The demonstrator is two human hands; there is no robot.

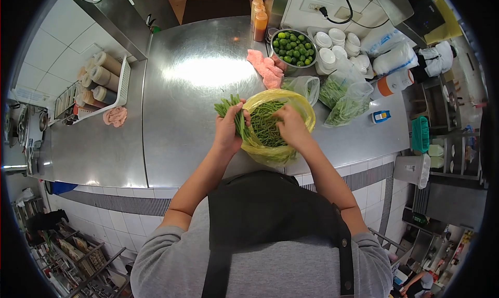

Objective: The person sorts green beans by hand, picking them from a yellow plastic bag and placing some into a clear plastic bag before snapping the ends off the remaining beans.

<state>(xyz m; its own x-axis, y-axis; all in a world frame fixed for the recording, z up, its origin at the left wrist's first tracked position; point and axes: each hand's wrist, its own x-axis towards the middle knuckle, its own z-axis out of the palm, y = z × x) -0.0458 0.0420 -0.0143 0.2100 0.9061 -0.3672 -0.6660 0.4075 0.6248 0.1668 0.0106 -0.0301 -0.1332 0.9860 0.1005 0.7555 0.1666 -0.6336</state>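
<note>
A yellow plastic bag (pixel 305 109) stands wide open on the steel counter, full of long thin green stalks (pixel 266 122), like green beans or thin asparagus. My left hand (pixel 228 129) is closed around a bunch of the same green stalks (pixel 228 105) at the bag's left rim, their ends fanning out above the fingers. My right hand (pixel 292 125) reaches over the bag's right side with its fingers curled down at the stalks. Whatever those fingers pinch is too small and partly hidden to make out.
Behind the bag are a pink cloth (pixel 266 69), a steel bowl of green limes (pixel 294 48) and orange sauce bottles (pixel 260 26). Clear bags of greens (pixel 347 98) and stacked white cups (pixel 326 59) stand right. A white basket of bottles (pixel 123 85) sits left.
</note>
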